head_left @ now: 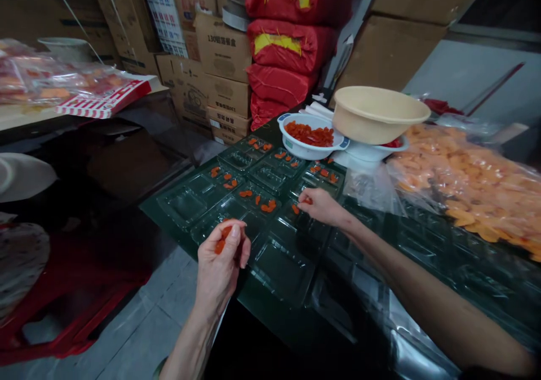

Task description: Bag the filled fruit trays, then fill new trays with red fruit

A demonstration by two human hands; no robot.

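My left hand is closed around a small bunch of orange-red pieces, held in the air by the table's near edge. Over a clear plastic tray, my right hand pinches an orange-red piece between thumb and fingertips. Just left of those fingertips, another orange-red piece lies in the tray. More clear trays stand in rows on the dark green table, several with small groups of these pieces in their far compartments. I cannot make out exactly what the pieces are.
Behind the trays, a white basin holds a heap of orange-red pieces. A cream basin sits on another white basin to its right. A plastic bag of pale orange pieces spreads at right. Boxes and red bundles are stacked behind.
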